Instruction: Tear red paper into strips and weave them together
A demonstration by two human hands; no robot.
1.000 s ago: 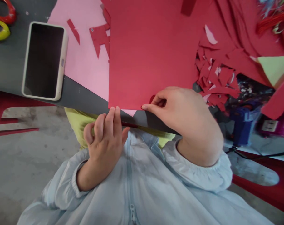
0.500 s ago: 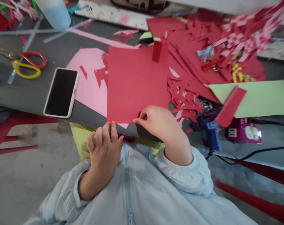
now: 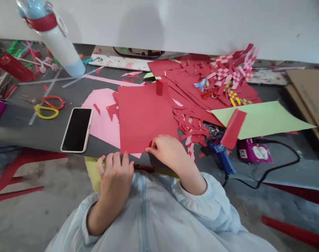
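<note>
A red paper sheet [image 3: 143, 115] lies on the dark table [image 3: 30, 126], partly over a pink sheet [image 3: 101, 119]. My right hand [image 3: 166, 150] pinches the sheet's near edge between thumb and forefinger. My left hand [image 3: 116, 175] rests at the table's front edge just below the sheet's near left corner, fingers curled together against the edge; I cannot make out anything in it. Both arms wear pale blue sleeves.
A phone [image 3: 77, 129] lies face up left of the paper. Scissors [image 3: 46, 106] and a blue-white bottle [image 3: 56, 38] are further left. Red paper scraps [image 3: 201, 94], a green sheet [image 3: 262, 119], a blue glue gun [image 3: 221, 154] and a cable [image 3: 277, 164] lie right.
The camera has tilted up, bringing the back of the table and the wall into view. Both hands stay at the red sheet's near edge.
</note>
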